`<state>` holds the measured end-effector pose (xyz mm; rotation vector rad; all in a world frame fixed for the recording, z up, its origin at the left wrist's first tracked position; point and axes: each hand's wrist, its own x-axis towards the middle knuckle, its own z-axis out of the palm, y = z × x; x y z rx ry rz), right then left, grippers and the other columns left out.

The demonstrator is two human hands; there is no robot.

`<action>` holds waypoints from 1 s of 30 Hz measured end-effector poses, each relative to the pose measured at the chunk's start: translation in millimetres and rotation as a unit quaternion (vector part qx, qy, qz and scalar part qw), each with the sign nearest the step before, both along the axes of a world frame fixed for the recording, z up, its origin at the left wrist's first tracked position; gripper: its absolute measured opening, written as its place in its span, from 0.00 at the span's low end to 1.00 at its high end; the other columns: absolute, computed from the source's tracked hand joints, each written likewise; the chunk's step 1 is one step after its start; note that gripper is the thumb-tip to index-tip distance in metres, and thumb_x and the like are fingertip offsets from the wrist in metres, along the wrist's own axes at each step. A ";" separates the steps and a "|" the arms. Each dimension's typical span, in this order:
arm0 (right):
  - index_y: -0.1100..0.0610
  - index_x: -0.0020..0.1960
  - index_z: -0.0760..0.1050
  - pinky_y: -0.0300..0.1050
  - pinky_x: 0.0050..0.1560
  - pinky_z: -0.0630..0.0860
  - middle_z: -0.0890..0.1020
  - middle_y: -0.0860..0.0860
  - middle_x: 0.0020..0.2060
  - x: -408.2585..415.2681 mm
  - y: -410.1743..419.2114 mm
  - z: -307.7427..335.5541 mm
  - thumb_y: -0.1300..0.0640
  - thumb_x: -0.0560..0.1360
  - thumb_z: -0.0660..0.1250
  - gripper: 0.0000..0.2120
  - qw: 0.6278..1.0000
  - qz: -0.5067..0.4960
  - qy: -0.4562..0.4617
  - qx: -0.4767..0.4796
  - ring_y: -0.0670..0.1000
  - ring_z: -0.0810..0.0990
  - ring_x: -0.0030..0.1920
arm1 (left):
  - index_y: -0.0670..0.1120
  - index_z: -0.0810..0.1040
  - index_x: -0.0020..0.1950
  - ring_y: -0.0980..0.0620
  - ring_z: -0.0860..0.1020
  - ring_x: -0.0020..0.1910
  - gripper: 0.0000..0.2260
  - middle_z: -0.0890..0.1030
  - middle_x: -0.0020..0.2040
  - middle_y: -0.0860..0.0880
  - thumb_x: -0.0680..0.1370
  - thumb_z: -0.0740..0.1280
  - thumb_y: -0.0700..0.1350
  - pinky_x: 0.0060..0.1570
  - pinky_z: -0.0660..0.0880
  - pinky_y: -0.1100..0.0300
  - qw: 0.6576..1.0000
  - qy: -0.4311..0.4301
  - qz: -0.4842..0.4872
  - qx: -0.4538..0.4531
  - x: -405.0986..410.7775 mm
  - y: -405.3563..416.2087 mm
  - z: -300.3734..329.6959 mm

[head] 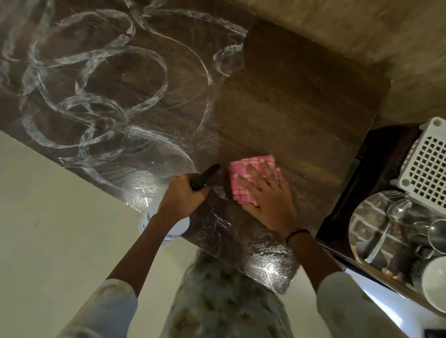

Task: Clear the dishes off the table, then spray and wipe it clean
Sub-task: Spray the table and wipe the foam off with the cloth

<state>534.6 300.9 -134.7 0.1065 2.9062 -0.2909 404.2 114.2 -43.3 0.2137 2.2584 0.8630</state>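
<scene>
A dark wooden table point(296, 95) fills the upper middle of the head view. White foamy swirls point(92, 86) cover its left part, while its right part looks wiped. My right hand point(269, 196) lies flat, fingers spread, pressing a pink checked cloth point(244, 177) onto the table near its front edge. To the left of the cloth, my left hand point(182, 195) grips the black trigger head of a white spray bottle point(163, 227), whose body hangs below my wrist at the table's edge.
To the right stands a lower dark surface with a white perforated basket point(431, 167), a round steel tray point(367, 226) holding steel cups and a spoon, and a white bowl point(439, 285). Pale floor lies to the left and beyond the table.
</scene>
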 end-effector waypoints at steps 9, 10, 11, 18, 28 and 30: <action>0.44 0.77 0.51 0.70 0.69 0.42 0.53 0.52 0.77 -70.2 -1.3 6.5 0.39 0.76 0.56 0.31 0.983 -0.185 -0.002 -0.008 0.63 0.46 0.76 | 0.39 0.78 0.40 0.56 0.66 0.21 0.05 0.69 0.25 0.49 0.73 0.68 0.40 0.26 0.62 0.65 1.000 0.027 0.001 -0.004 5.5 -24.2 -12.9; 0.44 0.76 0.52 0.71 0.69 0.43 0.54 0.52 0.77 -78.1 -12.1 5.1 0.40 0.76 0.57 0.31 0.985 -0.173 0.001 -0.010 0.63 0.47 0.76 | 0.39 0.79 0.40 0.56 0.67 0.22 0.05 0.70 0.25 0.48 0.73 0.68 0.41 0.27 0.62 0.63 1.000 0.026 0.003 -0.005 6.7 -26.7 -13.6; 0.45 0.76 0.54 0.72 0.70 0.44 0.55 0.53 0.77 -82.7 -23.1 4.1 0.41 0.76 0.57 0.31 0.988 -0.154 0.007 -0.014 0.63 0.48 0.76 | 0.39 0.79 0.41 0.55 0.67 0.23 0.05 0.71 0.26 0.48 0.73 0.68 0.41 0.28 0.63 0.62 1.000 0.024 0.006 -0.006 7.8 -29.1 -14.2; 0.42 0.76 0.53 0.69 0.72 0.49 0.54 0.49 0.77 -24.1 -41.9 0.0 0.36 0.75 0.53 0.31 1.000 0.020 0.004 0.015 0.59 0.46 0.77 | 0.41 0.79 0.40 0.52 0.68 0.24 0.04 0.71 0.25 0.48 0.73 0.68 0.42 0.28 0.63 0.61 1.000 0.007 -0.015 -0.002 10.7 -48.6 -14.7; 0.44 0.77 0.51 0.66 0.70 0.38 0.50 0.52 0.78 -91.9 -66.3 10.5 0.43 0.78 0.56 0.30 0.977 -0.208 -0.006 -0.044 0.63 0.43 0.76 | 0.48 0.74 0.36 0.52 0.68 0.25 0.06 0.71 0.25 0.53 0.72 0.68 0.40 0.30 0.64 0.62 0.997 -0.001 -0.078 0.022 21.1 -73.5 -15.9; 0.44 0.76 0.53 0.69 0.71 0.41 0.52 0.52 0.77 -94.7 -84.8 8.1 0.42 0.78 0.51 0.28 0.989 -0.141 0.003 -0.049 0.63 0.45 0.76 | 0.48 0.73 0.36 0.44 0.71 0.29 0.07 0.69 0.25 0.56 0.71 0.68 0.40 0.28 0.63 0.64 0.996 0.000 -0.085 0.028 26.3 -77.1 -16.9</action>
